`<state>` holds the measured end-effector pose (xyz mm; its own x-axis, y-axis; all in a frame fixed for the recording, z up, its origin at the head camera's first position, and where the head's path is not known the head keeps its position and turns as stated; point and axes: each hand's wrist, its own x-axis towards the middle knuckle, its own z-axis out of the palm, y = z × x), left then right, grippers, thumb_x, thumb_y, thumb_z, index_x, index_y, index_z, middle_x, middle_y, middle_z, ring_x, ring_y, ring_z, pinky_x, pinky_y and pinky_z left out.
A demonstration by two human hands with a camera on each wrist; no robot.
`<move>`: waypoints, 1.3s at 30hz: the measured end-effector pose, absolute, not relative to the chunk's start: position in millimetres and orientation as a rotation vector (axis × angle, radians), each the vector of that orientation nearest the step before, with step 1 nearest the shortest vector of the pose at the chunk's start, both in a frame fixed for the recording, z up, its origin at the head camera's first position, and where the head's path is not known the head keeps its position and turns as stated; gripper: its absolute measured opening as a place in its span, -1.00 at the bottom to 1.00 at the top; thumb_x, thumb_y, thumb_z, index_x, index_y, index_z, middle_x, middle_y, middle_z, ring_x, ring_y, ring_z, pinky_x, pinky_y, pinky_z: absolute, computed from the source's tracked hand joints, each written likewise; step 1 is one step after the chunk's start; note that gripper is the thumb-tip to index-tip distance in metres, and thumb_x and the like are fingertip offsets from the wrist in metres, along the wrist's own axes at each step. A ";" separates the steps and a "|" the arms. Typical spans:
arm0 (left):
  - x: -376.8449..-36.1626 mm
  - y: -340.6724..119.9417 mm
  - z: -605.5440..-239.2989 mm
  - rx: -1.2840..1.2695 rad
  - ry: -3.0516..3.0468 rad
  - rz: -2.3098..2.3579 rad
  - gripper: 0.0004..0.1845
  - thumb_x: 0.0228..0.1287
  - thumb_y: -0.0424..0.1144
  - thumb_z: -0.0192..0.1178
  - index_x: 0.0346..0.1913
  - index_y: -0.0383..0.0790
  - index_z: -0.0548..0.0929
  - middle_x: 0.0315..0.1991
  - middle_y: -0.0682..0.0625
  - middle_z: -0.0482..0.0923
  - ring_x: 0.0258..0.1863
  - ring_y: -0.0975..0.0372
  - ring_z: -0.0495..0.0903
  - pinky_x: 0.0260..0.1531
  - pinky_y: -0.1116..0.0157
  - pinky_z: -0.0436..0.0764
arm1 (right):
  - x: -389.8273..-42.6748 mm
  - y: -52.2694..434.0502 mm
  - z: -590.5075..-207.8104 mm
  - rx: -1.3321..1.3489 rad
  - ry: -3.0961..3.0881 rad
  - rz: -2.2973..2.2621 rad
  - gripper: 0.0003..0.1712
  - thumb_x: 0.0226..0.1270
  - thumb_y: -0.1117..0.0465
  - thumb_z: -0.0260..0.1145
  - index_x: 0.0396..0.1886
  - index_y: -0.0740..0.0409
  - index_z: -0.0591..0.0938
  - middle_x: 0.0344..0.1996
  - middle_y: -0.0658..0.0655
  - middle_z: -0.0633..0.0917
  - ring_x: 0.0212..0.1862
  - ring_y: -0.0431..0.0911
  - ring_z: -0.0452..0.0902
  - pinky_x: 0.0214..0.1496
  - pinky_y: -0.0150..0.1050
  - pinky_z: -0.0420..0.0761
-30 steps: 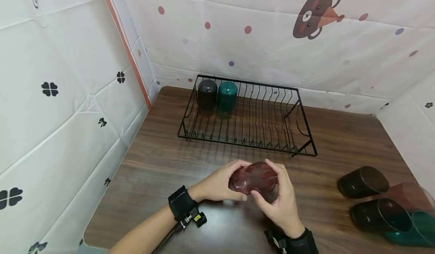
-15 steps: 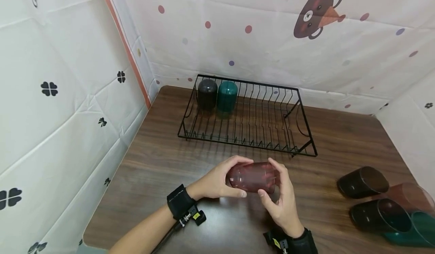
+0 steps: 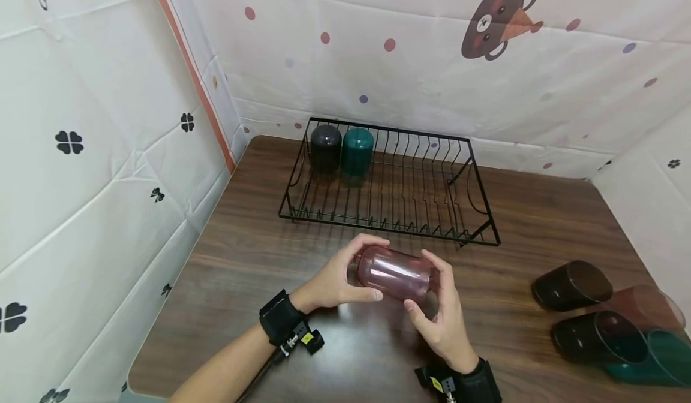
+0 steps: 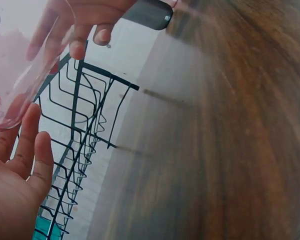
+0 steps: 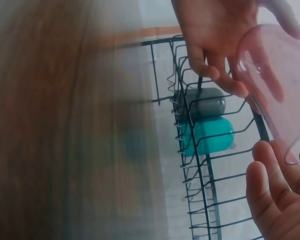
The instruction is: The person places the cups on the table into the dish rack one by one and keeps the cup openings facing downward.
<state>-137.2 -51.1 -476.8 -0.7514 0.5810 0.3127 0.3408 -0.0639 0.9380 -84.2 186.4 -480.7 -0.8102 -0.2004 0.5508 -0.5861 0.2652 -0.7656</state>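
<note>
both grips are closed around one thing. the left grip (image 3: 337, 280) curves its thumb and fingers about the rounded end of a pink glass (image 3: 393, 274), and the right grip (image 3: 445, 322) holds the same glass at its rim end, thumb on the near side and fingers on the far side. the glass lies on its side between the two grips, above the desk (image 3: 227, 271), its rim end towards the right grip. a black wristband (image 3: 281, 318) sits just behind the left grip, with a small camera strapped to it.

beyond the grips stands a black wire rack (image 3: 399, 231). at its left end, straight ahead of the left grip, a dark grey glass (image 3: 326, 148) and a teal glass (image 3: 357, 150) stand side by side with their rounded bases up.

well to the right of the right grip is a cluster of four glasses: a farther dark glass (image 3: 569, 286), a nearer dark glass (image 3: 596, 337), a reddish glass (image 3: 650, 307) and a second teal glass (image 3: 669, 358) at the outer edge.
</note>
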 end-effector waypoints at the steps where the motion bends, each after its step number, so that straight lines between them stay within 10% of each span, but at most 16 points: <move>1: -137.6 -51.5 -476.3 1.009 2.007 1.930 -0.14 0.12 -0.30 0.47 0.48 -0.04 0.30 0.33 -0.05 0.43 0.23 0.11 0.51 0.12 0.13 0.65 | -84.2 186.0 -481.0 0.719 -2.203 1.558 -0.06 0.09 0.38 0.36 0.52 0.28 0.24 0.13 0.17 0.55 0.03 -0.17 0.57 -0.06 -0.41 0.62; 20: -137.7 -53.2 -476.6 1.056 2.060 2.043 -0.17 0.19 0.07 0.45 0.46 -0.03 0.32 0.31 -0.03 0.45 0.24 0.13 0.50 0.22 0.15 0.55 | -83.3 188.1 -484.3 0.687 -2.458 1.524 -0.11 0.11 0.34 0.53 0.42 0.01 0.33 0.14 0.05 0.62 0.04 -0.19 0.58 0.00 -0.29 0.63; 39: -130.3 -45.7 -473.1 1.114 2.138 1.946 -0.09 0.07 -0.13 0.56 0.49 -0.01 0.36 0.25 -0.01 0.57 0.12 0.20 0.56 0.11 0.18 0.58 | -80.5 183.3 -481.3 0.671 -2.619 1.419 -0.11 0.00 0.08 0.69 0.30 -0.10 0.40 -0.01 -0.11 0.68 -0.07 -0.26 0.58 -0.18 -0.30 0.62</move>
<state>-130.3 -45.7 -473.1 -0.7404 0.5234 0.4217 0.4690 -0.0471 0.8819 -80.5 183.3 -481.3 -0.8997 -0.3357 0.2791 -0.4171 0.4726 -0.7763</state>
